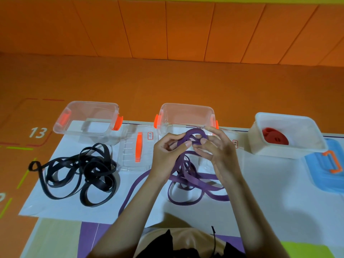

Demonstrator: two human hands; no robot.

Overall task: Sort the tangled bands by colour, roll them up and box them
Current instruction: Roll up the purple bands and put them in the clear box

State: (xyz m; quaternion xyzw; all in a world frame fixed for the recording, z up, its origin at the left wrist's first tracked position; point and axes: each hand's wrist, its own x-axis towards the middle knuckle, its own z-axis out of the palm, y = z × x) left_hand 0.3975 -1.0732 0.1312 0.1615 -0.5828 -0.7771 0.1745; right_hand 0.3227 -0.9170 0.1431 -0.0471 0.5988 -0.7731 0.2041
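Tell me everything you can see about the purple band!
The purple band is a long, flat, matte strap. Most of it lies in loose tangled loops on the white sheet, one length trailing toward the person. The left hand and right hand pinch its raised top part, curled into small loops, in front of the middle clear box.

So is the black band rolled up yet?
No, not rolled: the black band lies in a loose tangled heap on the white sheet, in front of the clear box.
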